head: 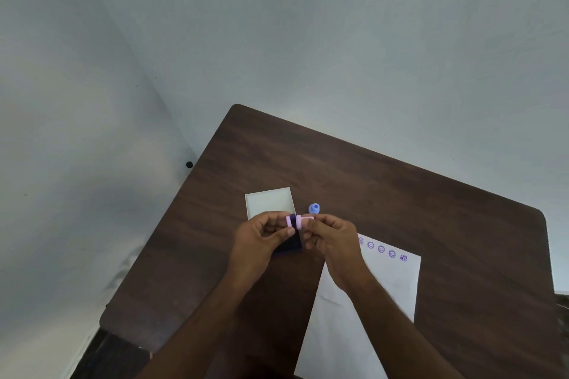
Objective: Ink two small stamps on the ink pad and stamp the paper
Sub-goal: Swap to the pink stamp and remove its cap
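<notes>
Pad (289, 244) mostly hidden behind fingers. Left hand (261, 243) and right hand (331, 240) raised together, both grips pinching pink stamp (296, 221).

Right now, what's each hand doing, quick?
Left hand: pinches the pink stamp.
Right hand: fingers curled on the same stamp's other end.

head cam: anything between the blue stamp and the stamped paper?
Yes. The right hand lies between the blue stamp and the paper, over the table.
</notes>
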Demonstrator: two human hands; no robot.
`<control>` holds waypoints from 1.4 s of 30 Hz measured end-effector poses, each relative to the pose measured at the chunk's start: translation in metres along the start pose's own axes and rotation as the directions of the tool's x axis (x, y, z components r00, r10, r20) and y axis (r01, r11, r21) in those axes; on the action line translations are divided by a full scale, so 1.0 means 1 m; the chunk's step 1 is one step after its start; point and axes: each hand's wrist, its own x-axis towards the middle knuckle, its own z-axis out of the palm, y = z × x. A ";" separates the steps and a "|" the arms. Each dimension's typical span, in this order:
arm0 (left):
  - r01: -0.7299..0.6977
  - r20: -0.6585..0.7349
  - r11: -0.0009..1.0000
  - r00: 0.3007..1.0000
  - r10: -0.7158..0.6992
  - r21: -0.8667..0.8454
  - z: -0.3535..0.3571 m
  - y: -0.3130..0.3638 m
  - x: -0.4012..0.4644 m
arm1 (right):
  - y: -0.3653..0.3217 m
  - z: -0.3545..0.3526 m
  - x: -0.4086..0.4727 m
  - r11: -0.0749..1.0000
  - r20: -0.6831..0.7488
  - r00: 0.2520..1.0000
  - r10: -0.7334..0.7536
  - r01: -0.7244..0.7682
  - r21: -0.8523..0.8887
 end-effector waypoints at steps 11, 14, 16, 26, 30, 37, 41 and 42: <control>0.103 -0.152 0.993 0.982 -0.110 -0.052 -0.045 -0.039 -0.009 | 0.004 0.016 0.003 0.998 0.064 0.997 0.052 -0.055 0.044; 0.152 -0.189 0.984 0.968 -0.167 -0.087 -0.056 -0.056 -0.013 | 0.010 0.021 0.005 0.997 0.097 0.993 0.062 -0.067 0.043; 0.165 -0.209 0.983 0.961 -0.178 -0.080 -0.061 -0.063 -0.016 | 0.014 0.026 0.006 0.997 0.106 0.992 0.069 -0.073 0.033; 0.237 -0.377 0.925 0.919 -0.114 0.298 -0.072 -0.105 -0.022 | 0.023 0.060 0.002 0.985 0.186 0.975 0.121 -0.141 0.100; 0.319 -0.434 0.808 0.897 -0.088 0.496 -0.072 -0.112 -0.018 | 0.021 0.065 0.001 0.982 0.206 0.972 0.113 -0.141 0.125; 0.318 -0.385 0.805 0.915 -0.122 0.501 -0.068 -0.122 -0.013 | 0.015 0.058 -0.007 0.930 0.358 0.913 0.195 -0.288 0.228; 0.243 -0.344 0.876 0.934 -0.096 0.416 -0.066 -0.111 -0.015 | 0.011 0.052 -0.012 0.788 0.440 0.858 0.264 -0.456 0.415; 0.212 -0.333 0.912 0.939 -0.090 0.351 -0.066 -0.100 -0.017 | 0.010 0.050 -0.012 0.760 0.454 0.848 0.272 -0.479 0.439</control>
